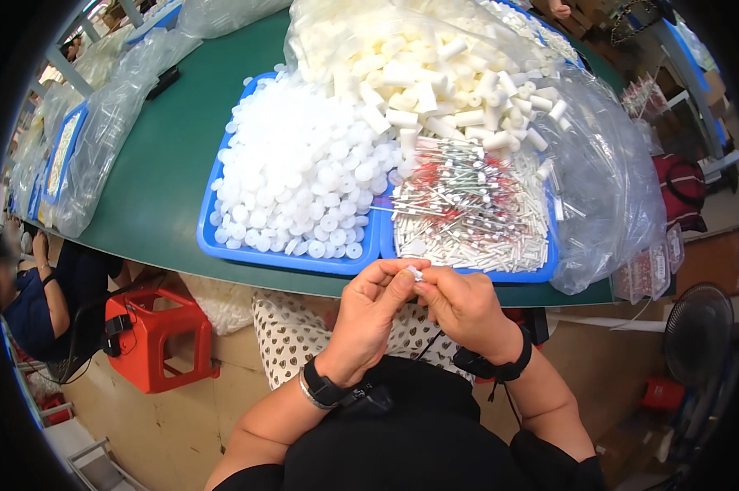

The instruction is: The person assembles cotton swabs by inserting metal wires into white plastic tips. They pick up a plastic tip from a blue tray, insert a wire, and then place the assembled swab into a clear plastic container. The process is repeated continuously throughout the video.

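Note:
My left hand and my right hand meet just past the table's near edge, fingertips pinched together. Between them is a small white plastic piece, mostly covered by the fingers, so its exact kind is unclear. Beyond my left hand, a blue tray is heaped with translucent white discs, which seem to have centre holes. Closest to my right hand, a second blue tray holds short white rods and a pile of thin metal pins with white and red parts.
Cream foam-like cylinders spill from a clear plastic bag behind and beside the trays on the green table. A red stool stands at left, near a seated person. At right is a black fan.

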Motion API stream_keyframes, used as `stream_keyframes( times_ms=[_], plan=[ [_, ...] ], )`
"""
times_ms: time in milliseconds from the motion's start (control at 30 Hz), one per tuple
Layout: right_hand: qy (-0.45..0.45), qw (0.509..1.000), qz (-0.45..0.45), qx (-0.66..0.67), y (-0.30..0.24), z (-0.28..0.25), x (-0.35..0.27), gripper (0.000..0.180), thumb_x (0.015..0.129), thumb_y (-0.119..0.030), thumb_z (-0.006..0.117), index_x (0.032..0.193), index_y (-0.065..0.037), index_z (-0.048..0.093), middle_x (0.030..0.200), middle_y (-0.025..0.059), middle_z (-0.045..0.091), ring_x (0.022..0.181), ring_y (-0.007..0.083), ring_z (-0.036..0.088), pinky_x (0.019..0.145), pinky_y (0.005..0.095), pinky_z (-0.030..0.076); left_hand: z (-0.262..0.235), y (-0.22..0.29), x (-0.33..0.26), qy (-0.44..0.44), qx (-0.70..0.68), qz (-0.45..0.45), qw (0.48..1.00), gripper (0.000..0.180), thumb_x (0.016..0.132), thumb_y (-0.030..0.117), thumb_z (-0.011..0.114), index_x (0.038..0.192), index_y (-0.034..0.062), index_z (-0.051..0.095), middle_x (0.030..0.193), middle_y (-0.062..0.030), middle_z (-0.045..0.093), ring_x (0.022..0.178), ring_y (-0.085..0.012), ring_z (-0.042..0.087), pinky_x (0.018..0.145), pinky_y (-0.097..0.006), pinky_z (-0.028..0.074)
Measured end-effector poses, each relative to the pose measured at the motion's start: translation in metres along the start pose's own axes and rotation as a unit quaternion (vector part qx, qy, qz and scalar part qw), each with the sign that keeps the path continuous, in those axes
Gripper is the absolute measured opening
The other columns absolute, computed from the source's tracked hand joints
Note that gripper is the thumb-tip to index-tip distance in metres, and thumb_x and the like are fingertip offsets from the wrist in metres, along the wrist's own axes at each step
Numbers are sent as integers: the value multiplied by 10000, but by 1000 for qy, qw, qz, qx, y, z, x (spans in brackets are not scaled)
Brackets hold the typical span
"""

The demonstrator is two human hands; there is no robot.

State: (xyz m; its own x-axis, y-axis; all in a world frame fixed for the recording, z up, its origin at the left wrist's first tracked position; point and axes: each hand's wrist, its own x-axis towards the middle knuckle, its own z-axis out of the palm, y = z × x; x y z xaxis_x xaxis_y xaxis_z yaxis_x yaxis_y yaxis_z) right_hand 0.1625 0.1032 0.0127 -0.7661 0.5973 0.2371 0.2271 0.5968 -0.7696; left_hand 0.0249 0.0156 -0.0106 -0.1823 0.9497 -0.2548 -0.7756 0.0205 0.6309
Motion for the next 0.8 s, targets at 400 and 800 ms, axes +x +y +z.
stream_keyframes(
  times_ms=[400,800],
  plan=[
    [49,920,6,-389,77,-132,95,213,875,-76,605,1084,-49,630,974,164,645,916,383,626,804,426,507,-1,9,7,21,-4,3,1000,332,1017,254,517,1220,-6,553,1073,-159,665,901,-190,678,824,-306,565],
    [173,967,162,-90,32,-133,35,289,888,-51,596,1169,-8,647,914,75,666,751,126,592,718,260,482,-5,9,6,1,-3,2,1000,382,1028,266,491,1273,-24,526,1121,-173,657,942,-174,670,843,-289,559]
  ],
)
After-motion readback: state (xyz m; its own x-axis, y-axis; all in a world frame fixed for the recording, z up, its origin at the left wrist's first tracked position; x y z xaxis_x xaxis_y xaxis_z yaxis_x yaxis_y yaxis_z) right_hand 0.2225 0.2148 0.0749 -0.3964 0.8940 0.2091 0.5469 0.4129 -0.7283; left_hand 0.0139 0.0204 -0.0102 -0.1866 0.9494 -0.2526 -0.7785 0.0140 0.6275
